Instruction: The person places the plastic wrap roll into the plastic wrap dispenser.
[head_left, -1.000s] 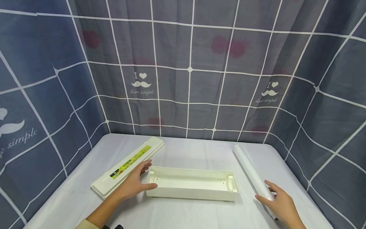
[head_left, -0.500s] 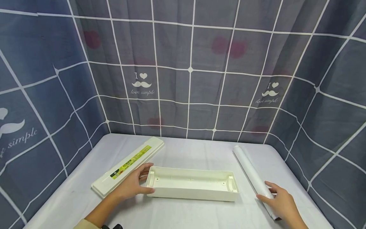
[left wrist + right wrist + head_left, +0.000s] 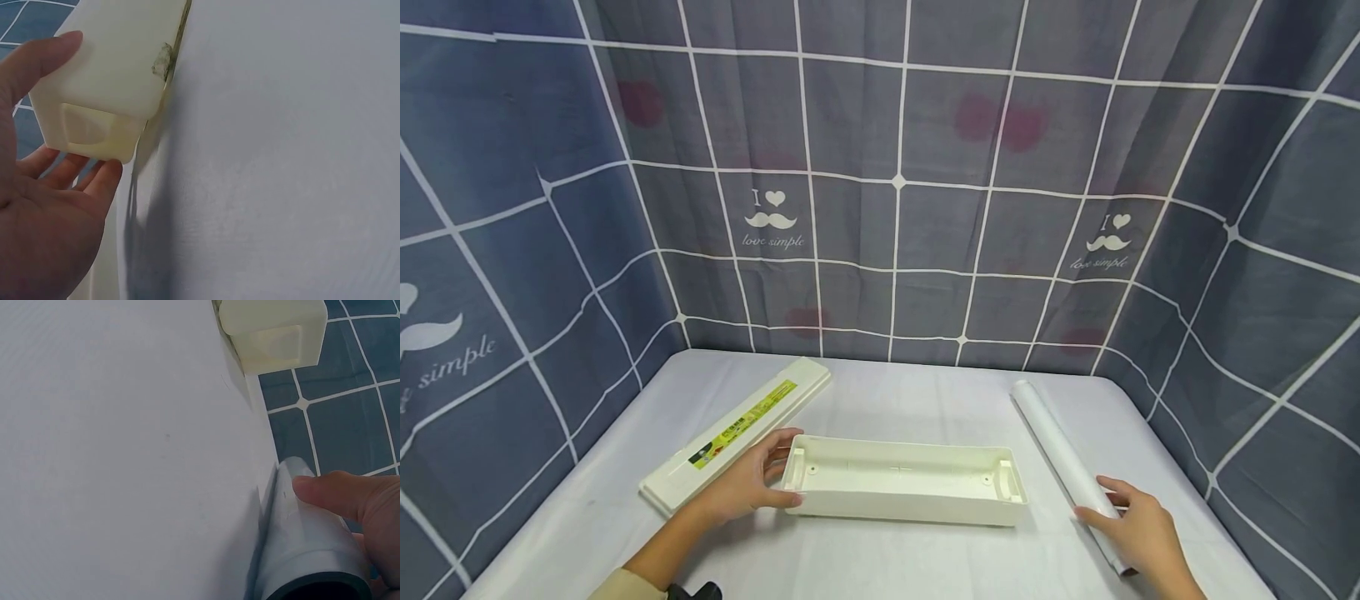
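Note:
A long cream plastic box (image 3: 902,506), with its hollow side up, lies on the table. My left hand (image 3: 751,483) grips its left end, thumb on the front wall and fingers round the back corner. In the left wrist view the thumb presses the side of the box (image 3: 122,69), and the fingertips reach its end wall. To the right, a glossy white roll of cling film (image 3: 1060,450) lies slantwise. My right hand (image 3: 1138,529) holds the roll's near end between thumb and fingers. The right wrist view shows the roll (image 3: 306,531) with its hollow core facing the camera.
A cream lid (image 3: 685,479) with a yellow-green label lies slantwise at the left, behind my left forearm. White cloth covers the table (image 3: 917,400). Dark checked curtains (image 3: 865,217) stand close round the back and both sides.
My left hand has shifted slightly left and its thumb has drawn back to the box's corner, with the fingers against the end. My right hand has moved only slightly on the roll.

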Demonstrator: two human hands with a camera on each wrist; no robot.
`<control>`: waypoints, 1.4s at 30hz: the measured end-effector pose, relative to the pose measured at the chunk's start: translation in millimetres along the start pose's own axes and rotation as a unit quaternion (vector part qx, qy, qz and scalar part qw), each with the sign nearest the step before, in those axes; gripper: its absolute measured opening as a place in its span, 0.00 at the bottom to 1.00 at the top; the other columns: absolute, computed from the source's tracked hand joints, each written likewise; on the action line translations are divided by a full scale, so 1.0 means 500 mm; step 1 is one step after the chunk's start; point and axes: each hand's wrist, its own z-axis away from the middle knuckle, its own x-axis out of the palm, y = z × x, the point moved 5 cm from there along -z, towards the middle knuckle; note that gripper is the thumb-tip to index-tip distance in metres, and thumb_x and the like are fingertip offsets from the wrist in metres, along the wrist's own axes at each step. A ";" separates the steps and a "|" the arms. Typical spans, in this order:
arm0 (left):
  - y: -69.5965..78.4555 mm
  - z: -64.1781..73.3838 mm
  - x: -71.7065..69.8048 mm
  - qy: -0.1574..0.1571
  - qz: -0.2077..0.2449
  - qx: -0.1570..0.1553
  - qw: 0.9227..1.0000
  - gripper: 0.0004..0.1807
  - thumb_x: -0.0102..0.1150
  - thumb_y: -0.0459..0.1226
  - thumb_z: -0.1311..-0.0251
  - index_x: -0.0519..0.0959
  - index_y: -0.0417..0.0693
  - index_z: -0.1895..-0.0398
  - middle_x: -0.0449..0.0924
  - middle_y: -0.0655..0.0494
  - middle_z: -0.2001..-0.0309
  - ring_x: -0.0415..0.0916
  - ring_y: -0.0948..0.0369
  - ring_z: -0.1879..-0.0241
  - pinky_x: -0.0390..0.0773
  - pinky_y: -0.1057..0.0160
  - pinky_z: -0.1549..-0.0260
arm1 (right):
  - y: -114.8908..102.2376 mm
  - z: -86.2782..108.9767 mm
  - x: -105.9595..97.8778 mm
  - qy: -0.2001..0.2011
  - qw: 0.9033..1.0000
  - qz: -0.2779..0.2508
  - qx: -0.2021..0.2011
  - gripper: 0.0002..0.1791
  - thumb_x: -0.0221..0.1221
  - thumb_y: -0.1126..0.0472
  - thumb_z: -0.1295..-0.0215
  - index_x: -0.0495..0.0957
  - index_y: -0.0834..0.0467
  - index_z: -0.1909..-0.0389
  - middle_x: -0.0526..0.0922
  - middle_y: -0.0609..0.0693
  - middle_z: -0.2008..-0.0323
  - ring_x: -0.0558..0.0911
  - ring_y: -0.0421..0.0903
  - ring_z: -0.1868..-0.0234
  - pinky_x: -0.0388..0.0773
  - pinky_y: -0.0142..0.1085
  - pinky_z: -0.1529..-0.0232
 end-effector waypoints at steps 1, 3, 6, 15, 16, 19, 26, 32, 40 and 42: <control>-0.001 -0.001 0.000 -0.002 0.004 0.001 1.000 0.54 0.78 0.27 0.52 0.53 0.28 0.25 0.63 0.29 0.31 0.61 0.32 0.28 0.70 0.76 0.35 | 0.000 0.000 0.000 0.002 1.000 -0.001 0.001 0.48 0.75 0.42 0.47 0.73 0.71 0.35 0.84 0.72 0.51 0.84 0.70 0.49 0.85 0.53 0.57; -0.001 -0.002 -0.001 -0.006 0.010 0.003 1.000 0.54 0.78 0.27 0.52 0.53 0.28 0.25 0.62 0.29 0.30 0.60 0.32 0.28 0.69 0.78 0.36 | -0.001 0.001 -0.001 0.005 1.000 -0.004 0.003 0.47 0.75 0.42 0.47 0.74 0.71 0.36 0.84 0.72 0.52 0.84 0.69 0.49 0.85 0.53 0.58; -0.001 -0.002 -0.002 -0.014 0.016 0.004 1.000 0.54 0.77 0.26 0.52 0.52 0.27 0.25 0.61 0.29 0.30 0.58 0.32 0.28 0.69 0.79 0.36 | 0.001 0.003 -0.002 0.011 1.000 -0.006 0.009 0.47 0.76 0.41 0.48 0.74 0.71 0.37 0.85 0.70 0.53 0.85 0.67 0.52 0.85 0.49 0.61; -0.001 -0.001 -0.001 -0.022 0.025 0.003 0.999 0.55 0.77 0.26 0.52 0.51 0.26 0.25 0.59 0.27 0.30 0.57 0.31 0.28 0.70 0.76 0.35 | 0.013 -0.001 0.002 0.012 0.999 -0.016 0.027 0.47 0.76 0.40 0.49 0.75 0.72 0.38 0.86 0.70 0.51 0.85 0.66 0.52 0.84 0.49 0.61; -0.001 -0.001 -0.001 -0.022 0.026 0.004 0.999 0.55 0.77 0.26 0.52 0.51 0.26 0.25 0.59 0.27 0.29 0.57 0.31 0.28 0.70 0.76 0.35 | 0.015 -0.002 0.003 0.010 0.999 -0.018 0.030 0.48 0.76 0.40 0.49 0.75 0.71 0.38 0.85 0.70 0.51 0.85 0.66 0.51 0.84 0.50 0.60; -0.002 -0.001 0.000 -0.021 0.027 0.006 0.999 0.55 0.77 0.26 0.52 0.51 0.27 0.25 0.59 0.27 0.29 0.57 0.31 0.28 0.70 0.77 0.35 | 0.021 -0.005 0.006 0.008 0.999 -0.022 0.035 0.48 0.76 0.40 0.49 0.75 0.71 0.38 0.85 0.70 0.50 0.85 0.65 0.52 0.85 0.49 0.60; -0.002 -0.002 0.002 -0.023 0.032 0.012 0.999 0.54 0.77 0.27 0.51 0.52 0.29 0.25 0.59 0.28 0.30 0.58 0.32 0.28 0.69 0.79 0.36 | 0.023 -0.008 0.003 0.025 0.999 -0.039 0.029 0.47 0.77 0.40 0.51 0.78 0.69 0.39 0.87 0.66 0.52 0.88 0.57 0.55 0.81 0.32 0.68; -0.001 -0.002 0.004 -0.022 0.034 0.013 0.999 0.54 0.77 0.26 0.52 0.52 0.29 0.25 0.58 0.28 0.29 0.58 0.32 0.28 0.71 0.77 0.36 | 0.011 -0.014 -0.004 0.012 0.998 -0.057 0.026 0.47 0.77 0.38 0.51 0.78 0.65 0.37 0.88 0.63 0.50 0.87 0.43 0.59 0.79 0.29 0.67; 0.000 -0.001 0.008 -0.024 0.032 -0.001 0.999 0.54 0.76 0.26 0.51 0.52 0.30 0.25 0.60 0.30 0.29 0.60 0.33 0.28 0.72 0.74 0.36 | -0.023 -0.020 -0.016 0.003 0.997 -0.074 -0.007 0.41 0.78 0.42 0.51 0.81 0.59 0.38 0.89 0.57 0.50 0.80 0.26 0.62 0.79 0.28 0.66; 0.000 -0.001 0.008 -0.023 0.031 -0.001 0.999 0.53 0.76 0.26 0.51 0.52 0.31 0.25 0.59 0.30 0.29 0.59 0.33 0.28 0.72 0.75 0.36 | -0.033 -0.022 -0.020 0.004 0.997 -0.080 -0.016 0.40 0.78 0.43 0.51 0.82 0.59 0.39 0.89 0.56 0.50 0.80 0.25 0.62 0.79 0.28 0.66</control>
